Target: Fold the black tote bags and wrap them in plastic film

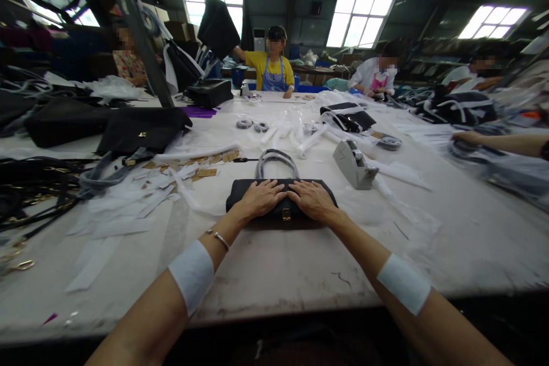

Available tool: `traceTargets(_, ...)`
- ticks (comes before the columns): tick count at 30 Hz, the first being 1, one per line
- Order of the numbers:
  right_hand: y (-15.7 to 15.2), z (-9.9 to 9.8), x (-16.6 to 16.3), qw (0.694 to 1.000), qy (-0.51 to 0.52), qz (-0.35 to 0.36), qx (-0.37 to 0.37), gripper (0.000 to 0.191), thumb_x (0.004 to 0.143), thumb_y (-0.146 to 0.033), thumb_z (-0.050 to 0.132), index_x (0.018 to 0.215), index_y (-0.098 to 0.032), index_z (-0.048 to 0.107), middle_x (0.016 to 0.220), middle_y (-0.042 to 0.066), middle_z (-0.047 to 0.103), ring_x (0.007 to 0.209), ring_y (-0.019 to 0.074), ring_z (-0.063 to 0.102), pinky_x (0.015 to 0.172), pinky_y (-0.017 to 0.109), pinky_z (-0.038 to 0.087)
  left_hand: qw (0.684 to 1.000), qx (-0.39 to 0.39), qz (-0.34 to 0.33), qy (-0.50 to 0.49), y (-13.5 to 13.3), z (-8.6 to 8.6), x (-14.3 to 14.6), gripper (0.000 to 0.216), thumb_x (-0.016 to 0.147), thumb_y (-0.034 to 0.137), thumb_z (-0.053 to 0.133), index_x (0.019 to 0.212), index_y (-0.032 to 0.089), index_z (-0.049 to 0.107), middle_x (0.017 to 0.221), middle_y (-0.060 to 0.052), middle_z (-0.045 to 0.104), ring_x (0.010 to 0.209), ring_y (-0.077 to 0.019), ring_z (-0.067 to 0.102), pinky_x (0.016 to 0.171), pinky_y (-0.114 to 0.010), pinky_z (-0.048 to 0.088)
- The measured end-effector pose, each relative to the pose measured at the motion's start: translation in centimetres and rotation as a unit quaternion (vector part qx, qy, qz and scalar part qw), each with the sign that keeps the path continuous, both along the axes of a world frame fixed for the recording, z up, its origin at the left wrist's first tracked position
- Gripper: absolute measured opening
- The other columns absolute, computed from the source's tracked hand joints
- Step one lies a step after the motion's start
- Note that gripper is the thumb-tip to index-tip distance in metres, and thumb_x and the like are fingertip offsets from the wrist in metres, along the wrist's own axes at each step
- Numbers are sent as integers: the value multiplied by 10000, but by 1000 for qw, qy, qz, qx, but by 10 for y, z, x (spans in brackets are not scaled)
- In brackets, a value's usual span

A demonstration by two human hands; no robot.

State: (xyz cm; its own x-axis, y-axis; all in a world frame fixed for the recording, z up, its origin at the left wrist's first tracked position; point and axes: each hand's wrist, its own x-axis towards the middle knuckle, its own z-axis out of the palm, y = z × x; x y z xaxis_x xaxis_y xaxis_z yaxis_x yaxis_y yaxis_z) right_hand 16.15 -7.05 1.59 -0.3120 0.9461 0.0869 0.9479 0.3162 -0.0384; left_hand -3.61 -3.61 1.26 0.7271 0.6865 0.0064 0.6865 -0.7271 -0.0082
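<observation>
A small black handbag (240, 197) lies flat on the white table (283, 269) in front of me, its wrapped grey handle (277, 161) pointing away and a gold clasp (286, 215) at its near edge. My left hand (259, 198) rests flat on the bag's left half with fingers stretched out. My right hand (312, 198) lies flat on its right half, fingers spread, nearly touching the left hand. Neither hand grips anything.
A grey tape dispenser (355, 164) stands just right of the bag. White paper strips (128, 206) and tan tags (206, 161) litter the left; black bags (141, 128) and straps (30, 189) lie farther left. Tape rolls (252, 124) sit mid-table. Other people work around the far edges; someone's arm (501, 142) reaches in at right.
</observation>
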Motion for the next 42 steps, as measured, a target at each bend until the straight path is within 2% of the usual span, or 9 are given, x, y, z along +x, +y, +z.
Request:
traceTargets(8,8,0,3,1000,7,13,-11,461,1000,-471,274,1272,-258,579,1374,56,553,1287,224,485,1073,402,325,999,-12,16,-40,-7,-2,-2,560,979,537,216,1420,244,398,1466,-83,440,1354,-242,390,1070,-469,343)
traceTargets(12,6,-2,3,1000,23,14,-7,468,991,-488,302,1278,-238,576,1367,64,559,1283,232,488,1073,404,328,998,39,-13,-49,-30,-9,-18,839,827,702,458,1468,184,299,1489,-145,389,1360,-297,363,1105,-490,274)
traceTargets(20,16,6,10,997,63,44,-13,384,973,-467,379,1167,-269,645,1258,32,645,1158,224,590,1005,381,417,999,39,8,-3,-27,10,-20,737,742,448,653,1395,212,405,1176,-117,630,1014,-297,620,861,-396,465)
traceTargets(23,-1,17,13,990,124,38,61,352,972,-419,409,1168,-240,640,1199,60,672,1114,215,610,1011,378,416,1000,-14,26,7,-13,22,-17,726,708,402,636,1385,258,417,1142,-85,648,960,-283,641,795,-359,487)
traceTargets(26,-37,19,14,944,258,68,192,250,944,-352,486,1012,-217,685,1033,71,709,1009,209,639,949,361,462,996,-78,38,14,1,34,-15,736,667,411,642,1367,310,439,1161,-53,653,1009,-275,627,798,-330,488)
traceTargets(28,-61,12,14,932,296,99,186,222,932,-332,505,908,-216,693,920,60,707,902,193,653,850,322,507,993,-113,42,21,9,42,-15,715,651,409,640,1341,333,471,1121,-34,673,996,-258,629,790,-305,483)
traceTargets(35,-76,-29,-6,972,197,129,24,221,941,-300,489,1025,-208,673,1054,69,700,986,179,644,903,293,500,989,-142,39,23,24,56,-12,699,611,389,628,1297,289,538,1019,-37,700,863,-226,640,682,-260,468)
traceTargets(38,-59,-23,-32,988,79,134,-2,261,931,-249,497,1146,-176,626,1178,110,658,1063,205,625,928,303,487,988,-148,37,23,27,56,-11,693,613,374,624,1295,283,542,1029,-34,699,864,-214,639,686,-251,469)
traceTargets(42,-37,-5,-69,991,-61,106,-62,297,926,-110,404,1074,-104,661,1027,177,695,902,254,686,774,335,540,988,-148,25,28,25,57,-10,668,639,372,616,1298,296,531,1005,-33,701,859,-223,646,698,-265,482)
